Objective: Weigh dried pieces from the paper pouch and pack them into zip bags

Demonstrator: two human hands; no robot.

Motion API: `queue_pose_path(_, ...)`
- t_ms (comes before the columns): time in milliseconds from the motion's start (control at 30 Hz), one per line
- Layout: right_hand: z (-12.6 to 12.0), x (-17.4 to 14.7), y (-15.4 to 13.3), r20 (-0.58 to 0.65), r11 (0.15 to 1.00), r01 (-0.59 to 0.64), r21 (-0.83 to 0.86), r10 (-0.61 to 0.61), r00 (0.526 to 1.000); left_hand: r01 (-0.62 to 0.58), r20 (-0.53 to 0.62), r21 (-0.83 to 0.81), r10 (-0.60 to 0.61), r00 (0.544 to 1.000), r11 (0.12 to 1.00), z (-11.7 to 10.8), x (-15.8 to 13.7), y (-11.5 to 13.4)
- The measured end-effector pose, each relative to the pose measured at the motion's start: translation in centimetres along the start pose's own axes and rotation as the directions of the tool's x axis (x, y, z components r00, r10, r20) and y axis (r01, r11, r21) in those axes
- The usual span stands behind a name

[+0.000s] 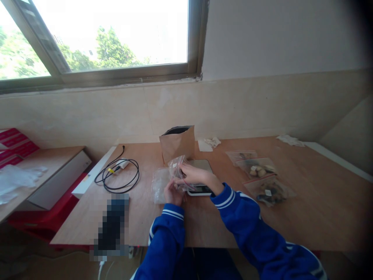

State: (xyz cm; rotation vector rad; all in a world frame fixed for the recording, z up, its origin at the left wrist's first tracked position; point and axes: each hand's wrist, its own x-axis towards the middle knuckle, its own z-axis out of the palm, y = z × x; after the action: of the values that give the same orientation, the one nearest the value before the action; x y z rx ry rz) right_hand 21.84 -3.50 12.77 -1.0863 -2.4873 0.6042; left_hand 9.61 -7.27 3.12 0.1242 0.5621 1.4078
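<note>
My left hand (174,193) is closed on the lower edge of a clear plastic zip bag (176,164). My right hand (194,174) reaches across from the right, its fingers closed at the same bag's side. What the bag holds, if anything, I cannot make out. Beneath my hands is a kitchen scale (205,165), partly covered by them. Left of the hands lies a stack of clear plastic bags (160,186). Just behind stands a brown paper pouch (177,144), upright with its top open.
To the right lie several zip bags, one with pale brown pieces (259,170), another with dark pieces (271,193). A coiled black cable (136,173) and a blurred-out dark object (112,225) are on the left. Crumpled tissue (214,142) sits near the wall.
</note>
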Motion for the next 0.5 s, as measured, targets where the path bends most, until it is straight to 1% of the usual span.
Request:
queue_pose_path(100, -0.35, 0.05, -0.25, 0.045, 0.997, -0.067, 0.038, 0.065, 0.997, -0.014, 0.020, 0.027, 0.013, 1.000, 1.000, -0.03, -0.09, -0.04)
queue_pose_path(267, -0.66, 0.26, -0.11, 0.068, 0.989, -0.104, 0.104, 0.097, 0.993, -0.011, 0.074, 0.023, 0.009, 0.997, 1.000, 0.12, -0.14, -0.04)
queue_pose_path(433, -0.56, 0.34, 0.10, 0.148, 0.984, -0.098, 0.152, 0.076, 0.986, 0.036, 0.085, -0.017, -0.034, 0.996, 0.999, 0.49, -0.30, 0.09)
queue_pose_path(500, -0.46, 0.36, 0.12, 0.158, 0.983, -0.087, 0.163, 0.061, 0.986, 0.046, 0.088, -0.026, -0.044, 0.995, 0.999, 0.50, -0.30, 0.11)
